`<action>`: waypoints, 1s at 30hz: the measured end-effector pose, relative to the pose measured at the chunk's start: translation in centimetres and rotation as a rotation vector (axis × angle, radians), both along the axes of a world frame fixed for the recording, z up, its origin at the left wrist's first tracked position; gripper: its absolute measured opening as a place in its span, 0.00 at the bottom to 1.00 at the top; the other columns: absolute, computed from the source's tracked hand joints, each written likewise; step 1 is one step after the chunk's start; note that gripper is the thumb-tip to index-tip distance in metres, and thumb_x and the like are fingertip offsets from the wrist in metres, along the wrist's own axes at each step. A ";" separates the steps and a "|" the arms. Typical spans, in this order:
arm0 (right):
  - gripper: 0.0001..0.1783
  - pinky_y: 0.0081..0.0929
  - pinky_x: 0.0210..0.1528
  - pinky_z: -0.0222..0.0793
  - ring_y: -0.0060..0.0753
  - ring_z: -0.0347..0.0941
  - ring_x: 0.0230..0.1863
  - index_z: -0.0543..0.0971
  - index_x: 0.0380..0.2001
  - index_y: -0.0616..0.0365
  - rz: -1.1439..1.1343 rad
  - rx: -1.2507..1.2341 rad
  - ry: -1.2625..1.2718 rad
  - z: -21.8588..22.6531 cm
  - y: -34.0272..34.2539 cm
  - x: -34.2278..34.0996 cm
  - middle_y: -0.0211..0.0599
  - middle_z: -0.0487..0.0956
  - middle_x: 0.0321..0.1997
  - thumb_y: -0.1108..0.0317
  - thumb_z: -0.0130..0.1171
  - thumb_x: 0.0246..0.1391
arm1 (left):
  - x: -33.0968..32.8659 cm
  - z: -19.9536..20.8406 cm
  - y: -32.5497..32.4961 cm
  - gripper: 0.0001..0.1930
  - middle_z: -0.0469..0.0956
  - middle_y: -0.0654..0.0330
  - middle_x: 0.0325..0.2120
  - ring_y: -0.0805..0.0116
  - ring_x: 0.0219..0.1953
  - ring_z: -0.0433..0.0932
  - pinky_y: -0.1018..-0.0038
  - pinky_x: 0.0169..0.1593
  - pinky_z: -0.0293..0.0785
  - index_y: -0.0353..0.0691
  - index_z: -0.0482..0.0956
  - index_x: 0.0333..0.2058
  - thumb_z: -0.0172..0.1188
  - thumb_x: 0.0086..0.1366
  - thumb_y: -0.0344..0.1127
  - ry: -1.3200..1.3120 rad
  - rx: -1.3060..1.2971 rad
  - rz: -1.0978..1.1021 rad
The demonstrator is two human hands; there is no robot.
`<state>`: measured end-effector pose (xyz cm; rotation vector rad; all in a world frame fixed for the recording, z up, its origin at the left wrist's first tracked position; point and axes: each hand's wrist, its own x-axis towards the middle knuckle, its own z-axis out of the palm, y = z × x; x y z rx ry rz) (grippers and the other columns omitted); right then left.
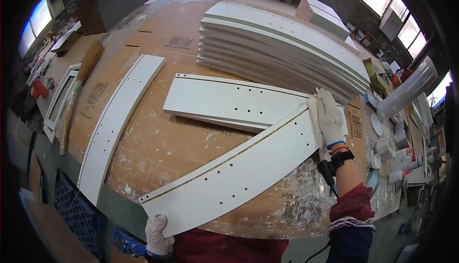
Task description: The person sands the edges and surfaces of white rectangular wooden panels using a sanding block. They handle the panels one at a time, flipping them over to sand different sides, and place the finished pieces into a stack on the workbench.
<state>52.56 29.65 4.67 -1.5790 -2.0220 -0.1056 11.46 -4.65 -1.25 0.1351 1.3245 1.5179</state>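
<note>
A long white board [229, 167] with drilled holes and a groove along one edge slants across the table in front of me. My left hand [157, 234], in a white knit glove, is closed around its near left corner. At the board's far right end is my right hand [329, 117], also gloved, fingers together over a pale cream cloth [315, 119] pressed at the board's edge. Under that end lie other white drilled boards [205, 95], partly covered. Farther left, a single narrow white board [119, 124] lies by itself.
A tall stack of white boards [282, 47] stands at the back of the cardboard-covered table [158, 153]. A straw broom [79, 90] lies at the left. Bottles [399, 176] and a clear plastic roll [409, 87] crowd the right side. A blue plastic crate [79, 210] sits low at left.
</note>
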 end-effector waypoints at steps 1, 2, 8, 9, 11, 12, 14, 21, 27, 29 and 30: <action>0.23 0.33 0.62 0.61 0.50 0.66 0.60 0.68 0.59 0.58 -0.016 0.012 0.032 0.0 0.2 0.5 0.49 0.70 0.60 0.64 0.47 0.62 | -0.1 0.0 -0.3 0.19 0.77 0.58 0.35 0.72 0.29 0.80 0.82 0.26 0.77 0.32 0.68 0.49 0.55 0.60 0.35 0.024 -0.009 0.015; 0.23 0.33 0.62 0.61 0.49 0.67 0.60 0.69 0.59 0.58 -0.087 0.032 0.050 -0.1 0.3 1.5 0.48 0.71 0.60 0.64 0.47 0.62 | -0.1 -0.1 -0.4 0.19 0.77 0.57 0.36 0.72 0.29 0.80 0.81 0.26 0.77 0.32 0.68 0.49 0.54 0.61 0.34 0.047 -0.015 0.029; 0.32 0.39 0.61 0.60 0.52 0.64 0.61 0.66 0.61 0.57 -0.329 0.080 0.065 2.0 -1.0 10.3 0.50 0.68 0.62 0.51 0.51 0.58 | -0.1 -4.1 -1.5 0.18 0.77 0.54 0.42 0.61 0.43 0.79 0.68 0.46 0.79 0.35 0.70 0.50 0.55 0.65 0.37 -0.083 0.231 0.075; 0.33 0.39 0.61 0.59 0.52 0.64 0.61 0.65 0.61 0.57 -0.354 0.016 -0.034 3.3 -1.7 11.0 0.51 0.68 0.61 0.50 0.51 0.58 | -1.2 -5.9 -2.8 0.18 0.77 0.54 0.42 0.61 0.43 0.79 0.68 0.46 0.79 0.35 0.70 0.50 0.54 0.65 0.38 0.341 0.254 -0.081; 0.35 0.40 0.61 0.59 0.53 0.63 0.61 0.64 0.62 0.57 -0.372 -0.111 -0.207 6.3 -2.8 10.8 0.52 0.67 0.61 0.48 0.53 0.57 | -3.9 -8.6 -4.9 0.18 0.77 0.54 0.42 0.61 0.42 0.79 0.69 0.44 0.78 0.35 0.71 0.50 0.53 0.67 0.40 1.209 0.314 -0.374; 0.31 0.40 0.58 0.61 0.51 0.67 0.57 0.69 0.58 0.56 -0.315 0.197 -0.309 6.6 -3.7 11.3 0.49 0.72 0.55 0.51 0.55 0.56 | -2.3 -6.7 -3.7 0.17 0.77 0.55 0.41 0.63 0.41 0.79 0.71 0.42 0.78 0.34 0.71 0.49 0.52 0.68 0.42 1.136 0.320 -0.294; 0.24 0.40 0.54 0.64 0.49 0.70 0.52 0.74 0.50 0.57 -0.296 0.174 -0.270 8.1 -7.2 10.0 0.47 0.75 0.48 0.54 0.57 0.56 | 0.5 -3.0 -2.3 0.17 0.77 0.56 0.40 0.66 0.40 0.79 0.73 0.39 0.78 0.34 0.72 0.47 0.50 0.70 0.43 0.604 0.185 -0.077; 0.12 0.39 0.37 0.69 0.47 0.75 0.35 0.81 0.34 0.56 -0.267 -0.368 -0.113 5.7 -21.5 6.0 0.45 0.78 0.30 0.60 0.58 0.53 | -0.4 -4.0 -3.7 0.16 0.78 0.58 0.38 0.73 0.35 0.79 0.81 0.34 0.78 0.34 0.72 0.46 0.50 0.70 0.42 0.262 0.027 0.057; 0.13 0.42 0.36 0.68 0.52 0.72 0.34 0.79 0.31 0.57 -0.165 -0.340 -0.345 2.6 -21.4 1.7 0.46 0.74 0.30 0.58 0.59 0.52 | -0.9 -3.2 -3.6 0.14 0.77 0.57 0.37 0.70 0.36 0.79 0.76 0.37 0.79 0.35 0.73 0.44 0.53 0.69 0.40 0.477 0.083 0.055; 0.14 0.44 0.38 0.68 0.53 0.72 0.37 0.76 0.30 0.58 -0.180 -0.360 -0.399 0.8 -20.2 1.2 0.47 0.74 0.32 0.56 0.58 0.52 | -0.5 -2.4 -3.8 0.13 0.77 0.57 0.37 0.67 0.36 0.79 0.74 0.37 0.79 0.35 0.73 0.43 0.55 0.67 0.38 0.018 0.034 0.097; 0.15 0.44 0.38 0.68 0.53 0.72 0.38 0.76 0.30 0.58 -0.206 -0.383 -0.408 -0.2 -19.7 1.5 0.48 0.74 0.33 0.56 0.59 0.52 | 0.2 -2.4 -3.7 0.13 0.77 0.58 0.37 0.66 0.36 0.79 0.74 0.38 0.79 0.34 0.73 0.43 0.57 0.65 0.37 -0.009 0.066 0.088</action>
